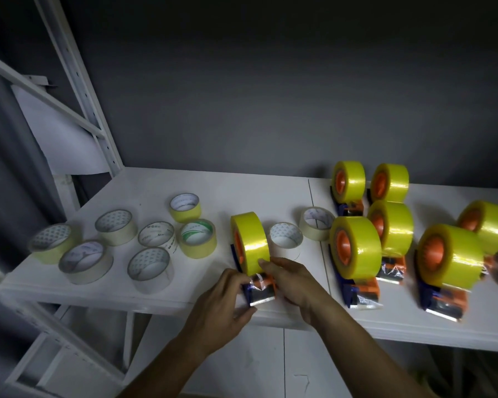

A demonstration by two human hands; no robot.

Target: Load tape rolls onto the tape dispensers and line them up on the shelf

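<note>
A blue and orange tape dispenser [260, 291] carrying a yellow tape roll [252, 239] stands near the front edge of the white shelf [156, 294]. My left hand [227, 305] pinches the dispenser's front left side by the loose tape end. My right hand [288, 280] grips its right side, one finger resting on the roll. Several loaded dispensers [357, 254] stand grouped to the right.
Several loose tape rolls [150, 268] lie flat on the shelf's left half, and two more [286, 238] lie behind the held dispenser. A white shelf upright [78, 81] rises at the left. A dark wall backs the shelf.
</note>
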